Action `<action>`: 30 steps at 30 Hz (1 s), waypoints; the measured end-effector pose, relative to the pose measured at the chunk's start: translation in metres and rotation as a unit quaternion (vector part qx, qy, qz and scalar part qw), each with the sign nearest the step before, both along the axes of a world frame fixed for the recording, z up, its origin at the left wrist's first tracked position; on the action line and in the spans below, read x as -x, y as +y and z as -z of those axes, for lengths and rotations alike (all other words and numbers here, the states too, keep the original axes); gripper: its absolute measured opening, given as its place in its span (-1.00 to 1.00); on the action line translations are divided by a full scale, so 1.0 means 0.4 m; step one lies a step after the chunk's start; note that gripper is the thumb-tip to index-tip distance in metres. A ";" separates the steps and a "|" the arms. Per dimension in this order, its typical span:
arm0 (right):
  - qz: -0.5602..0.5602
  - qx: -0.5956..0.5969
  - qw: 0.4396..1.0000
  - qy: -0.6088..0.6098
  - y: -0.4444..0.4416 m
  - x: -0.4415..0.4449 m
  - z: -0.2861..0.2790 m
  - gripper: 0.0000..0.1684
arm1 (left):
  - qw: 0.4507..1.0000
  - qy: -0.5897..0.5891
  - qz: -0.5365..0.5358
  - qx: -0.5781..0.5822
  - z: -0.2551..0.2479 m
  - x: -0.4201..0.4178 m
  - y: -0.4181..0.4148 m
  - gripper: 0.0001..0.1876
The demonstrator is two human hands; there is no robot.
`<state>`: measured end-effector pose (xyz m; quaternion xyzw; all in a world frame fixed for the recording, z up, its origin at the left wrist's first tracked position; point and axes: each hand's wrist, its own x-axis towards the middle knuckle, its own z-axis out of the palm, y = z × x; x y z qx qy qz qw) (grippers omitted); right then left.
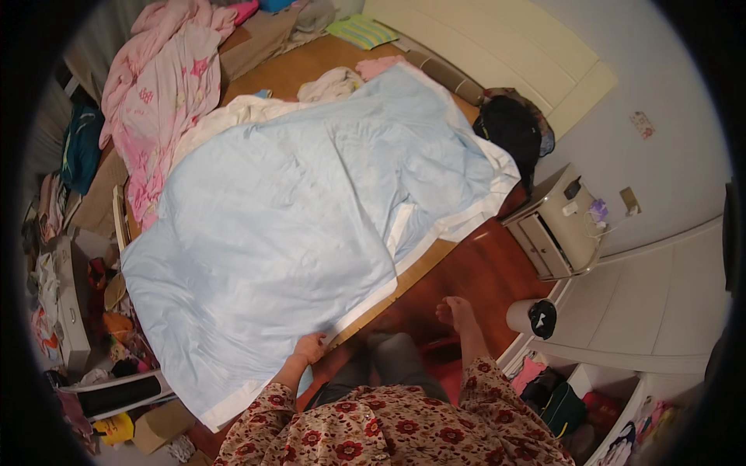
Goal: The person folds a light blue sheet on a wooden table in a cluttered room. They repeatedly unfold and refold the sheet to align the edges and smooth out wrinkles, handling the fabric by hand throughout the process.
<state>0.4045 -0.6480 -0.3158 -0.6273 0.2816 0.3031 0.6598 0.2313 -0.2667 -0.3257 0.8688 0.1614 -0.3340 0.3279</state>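
A light blue quilt point(262, 209) with a white border is spread over a wooden bed base point(422, 260), wrinkled in places. One part is folded over near its right side, where a strip of white border shows. My left hand point(310, 348) rests at the quilt's near edge, fingers bent on the white border; whether they pinch the cloth is unclear. Off the bed, over the red-brown floor, my right hand point(456, 313) hangs with its fingers loosely curled and nothing visible in them. Beneath the quilt's far side a cream cloth point(233, 113) pokes out.
Pink bedding point(160, 93) is heaped at the far left. A black bag point(510, 131) leans by the headboard point(495, 41). On my right stand a nightstand point(536, 233), a white bin point(520, 316) and open shelves point(606, 378) with clothes. Cluttered drawers point(73, 309) line the left.
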 end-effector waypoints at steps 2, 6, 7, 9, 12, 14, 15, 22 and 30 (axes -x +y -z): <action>0.026 0.001 1.000 0.007 -0.043 0.017 0.000 -0.74 | 0.999 -0.008 0.039 -0.014 0.014 -0.008 0.012 -0.60; 0.078 -0.023 0.996 0.023 -0.115 -0.015 -0.037 -0.76 | 0.998 0.004 0.059 -0.024 0.011 -0.045 0.029 -0.59; 0.088 -0.018 0.996 0.015 -0.139 -0.036 -0.039 -0.76 | 0.998 0.010 0.057 -0.023 0.007 -0.065 0.023 -0.59; 0.106 -0.008 0.994 0.001 -0.182 -0.097 -0.040 -0.77 | 0.998 0.003 0.050 -0.029 0.015 -0.105 0.015 -0.60; 0.112 0.022 0.991 -0.071 -0.241 -0.236 -0.045 -0.77 | 0.999 0.000 0.035 -0.037 0.024 -0.186 -0.017 -0.60; 0.070 0.142 0.975 -0.156 -0.264 -0.369 -0.051 -0.75 | 0.999 0.007 0.019 -0.040 0.037 -0.233 -0.055 -0.61; 0.046 0.201 0.959 -0.195 -0.279 -0.433 -0.049 -0.74 | 0.999 0.010 0.015 -0.046 0.036 -0.256 -0.079 -0.61; -0.188 0.507 0.708 -0.454 -0.266 -0.923 -0.043 -0.43 | 0.995 -0.035 -0.086 -0.044 0.047 -0.422 -0.314 -0.65; -0.313 0.725 0.494 -0.365 -0.227 -1.227 0.089 -0.54 | 0.990 -0.045 -0.133 0.012 0.043 -0.689 -0.574 -0.65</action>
